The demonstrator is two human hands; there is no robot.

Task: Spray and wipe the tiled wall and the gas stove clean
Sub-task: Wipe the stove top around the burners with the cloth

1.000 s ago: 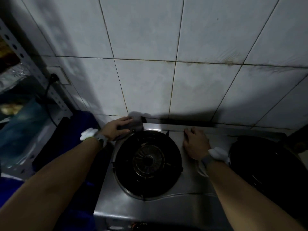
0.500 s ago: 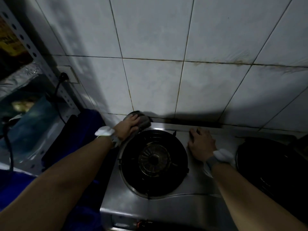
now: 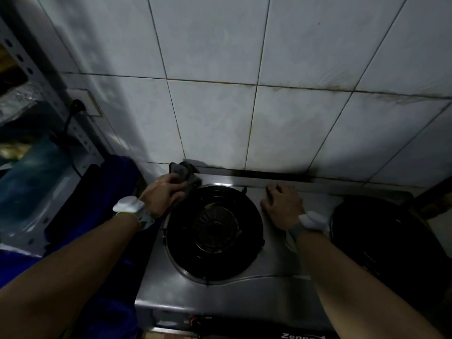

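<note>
- My left hand [image 3: 163, 195] grips a dark grey cloth [image 3: 184, 172] with the fingers curled over it. It presses the cloth into the back left corner of the gas stove [image 3: 220, 298], right where the steel top meets the tiled wall [image 3: 215, 118]. I judge the cloth is bunched small so it can get into that seam.
- My right hand [image 3: 283, 204] lies open and flat on the steel just right of the burner [image 3: 215, 231], fingers spread toward the back rim. It holds nothing, and I take it to be bracing the stove against my wiping push.
- Both forearms reach forward and down. The left comes in at a slant with the wrist bent inward, and the right runs nearly straight.
- The burner sits between my hands, and a dark pan [image 3: 391, 243] covers the stove's right side.
- Brown streaks show along the grout higher up, so I judge the wall needs more wiping. I see no spray bottle.
</note>
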